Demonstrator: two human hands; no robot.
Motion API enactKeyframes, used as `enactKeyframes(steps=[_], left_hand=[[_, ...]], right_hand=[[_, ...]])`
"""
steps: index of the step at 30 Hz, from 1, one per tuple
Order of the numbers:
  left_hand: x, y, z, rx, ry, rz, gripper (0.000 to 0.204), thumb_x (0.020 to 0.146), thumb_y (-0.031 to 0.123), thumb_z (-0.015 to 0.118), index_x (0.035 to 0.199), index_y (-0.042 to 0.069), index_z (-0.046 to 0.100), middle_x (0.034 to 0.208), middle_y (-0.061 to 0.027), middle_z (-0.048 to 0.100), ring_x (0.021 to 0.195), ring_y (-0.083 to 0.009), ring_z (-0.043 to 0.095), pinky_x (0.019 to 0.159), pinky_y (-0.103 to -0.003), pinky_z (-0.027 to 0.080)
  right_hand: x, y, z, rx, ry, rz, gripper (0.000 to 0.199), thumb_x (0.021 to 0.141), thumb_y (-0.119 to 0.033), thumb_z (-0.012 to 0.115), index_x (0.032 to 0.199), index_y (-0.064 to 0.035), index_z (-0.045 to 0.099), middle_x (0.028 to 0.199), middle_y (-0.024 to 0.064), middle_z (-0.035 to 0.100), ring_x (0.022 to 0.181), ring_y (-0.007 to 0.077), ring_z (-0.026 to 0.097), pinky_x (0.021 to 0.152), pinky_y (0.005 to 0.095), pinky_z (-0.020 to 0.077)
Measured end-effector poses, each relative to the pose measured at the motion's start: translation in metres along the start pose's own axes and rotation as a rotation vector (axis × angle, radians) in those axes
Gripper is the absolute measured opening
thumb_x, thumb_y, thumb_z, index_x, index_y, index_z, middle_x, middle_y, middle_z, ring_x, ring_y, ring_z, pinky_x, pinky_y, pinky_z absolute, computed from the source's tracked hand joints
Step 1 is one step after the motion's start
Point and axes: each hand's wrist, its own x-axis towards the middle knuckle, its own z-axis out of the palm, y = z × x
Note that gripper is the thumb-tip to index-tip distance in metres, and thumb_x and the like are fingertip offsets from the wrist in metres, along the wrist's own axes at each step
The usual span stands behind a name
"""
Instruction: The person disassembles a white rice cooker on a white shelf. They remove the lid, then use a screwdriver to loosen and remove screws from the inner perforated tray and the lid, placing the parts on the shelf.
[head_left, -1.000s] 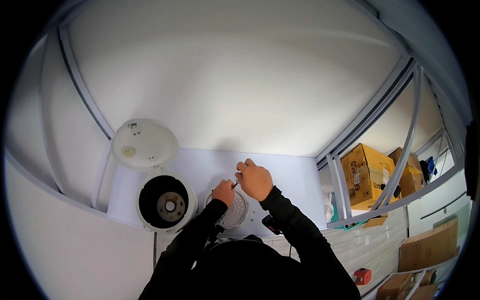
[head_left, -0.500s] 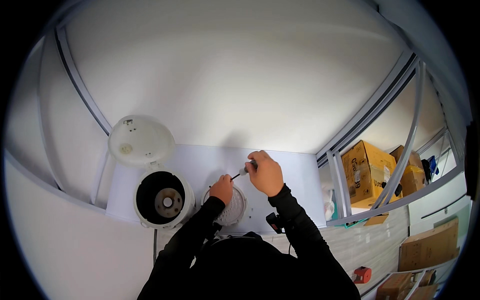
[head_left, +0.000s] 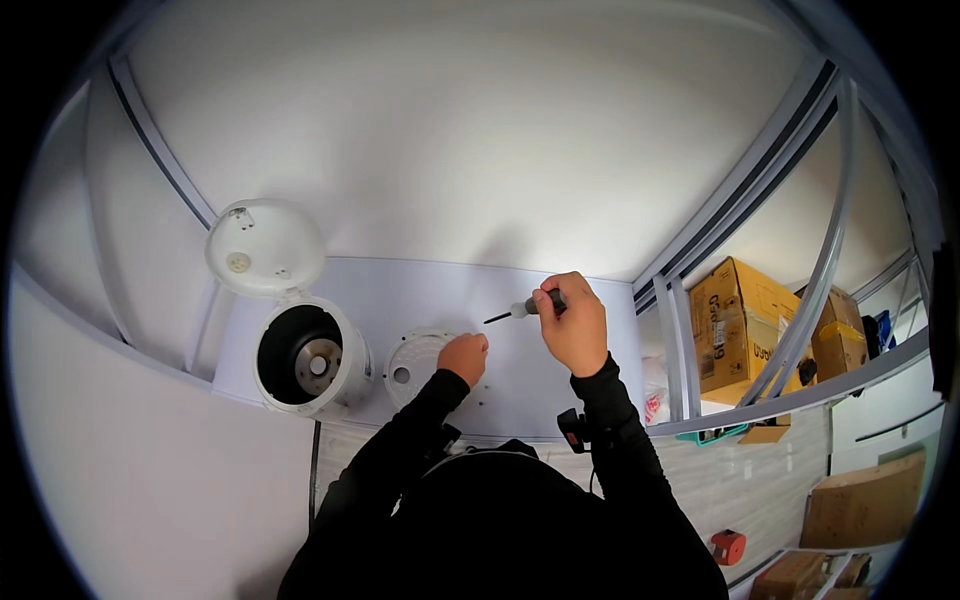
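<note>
My right hand (head_left: 575, 325) grips a small screwdriver (head_left: 522, 309) with a grey handle, its dark tip pointing left and lifted above the white table (head_left: 520, 395). My left hand (head_left: 463, 357) rests with curled fingers on a round white plastic plate (head_left: 418, 367) that has a hole near its left side. To the left stands a white rice cooker (head_left: 305, 357) with its lid (head_left: 263, 246) flipped open and its dark inside showing.
White walls close the table in at the back and left. A metal shelf frame (head_left: 800, 300) stands to the right with brown cardboard boxes (head_left: 735, 325) behind it. A small red object (head_left: 727, 547) lies on the floor at lower right.
My right hand has lifted the screwdriver up and to the right, away from the round plate. My left hand stays on the plate.
</note>
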Motion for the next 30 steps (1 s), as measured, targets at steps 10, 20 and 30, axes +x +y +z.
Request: enactKeyframes(steps=[10, 20, 30], left_hand=[[-0.009, 0.033, 0.041, 0.145, 0.017, -0.132, 0.013, 0.089, 0.014, 0.058, 0.09, 0.012, 0.071, 0.092, -0.0141, 0.07, 0.093, -0.037, 0.067, 0.079, -0.05, 0.055], [-0.021, 0.035, 0.061, 0.28, 0.022, -0.241, 0.012, 0.093, 0.015, 0.058, 0.096, 0.01, 0.069, 0.102, -0.0139, 0.067, 0.096, -0.0361, 0.068, 0.081, -0.047, 0.057], [-0.038, 0.06, 0.016, 0.073, 0.242, -0.29, 0.014, 0.091, 0.022, 0.07, 0.101, 0.012, 0.068, 0.106, -0.0106, 0.063, 0.1, -0.0348, 0.065, 0.082, -0.046, 0.055]], right_hand=[[-0.024, 0.034, -0.053, 0.061, -0.038, -0.031, 0.01, 0.091, -0.009, 0.073, 0.093, -0.0041, 0.065, 0.091, 0.0081, 0.065, 0.065, 0.0242, 0.069, 0.058, 0.0329, 0.0545], [-0.042, 0.059, -0.069, 0.128, -0.11, -0.062, 0.012, 0.091, -0.008, 0.074, 0.095, -0.0041, 0.064, 0.091, 0.0087, 0.065, 0.066, 0.0258, 0.069, 0.057, 0.0332, 0.0548], [-0.035, 0.046, -0.046, 0.181, -0.189, -0.079, 0.014, 0.091, -0.006, 0.076, 0.098, -0.0009, 0.064, 0.094, 0.0111, 0.065, 0.072, 0.0247, 0.068, 0.059, 0.0308, 0.055]])
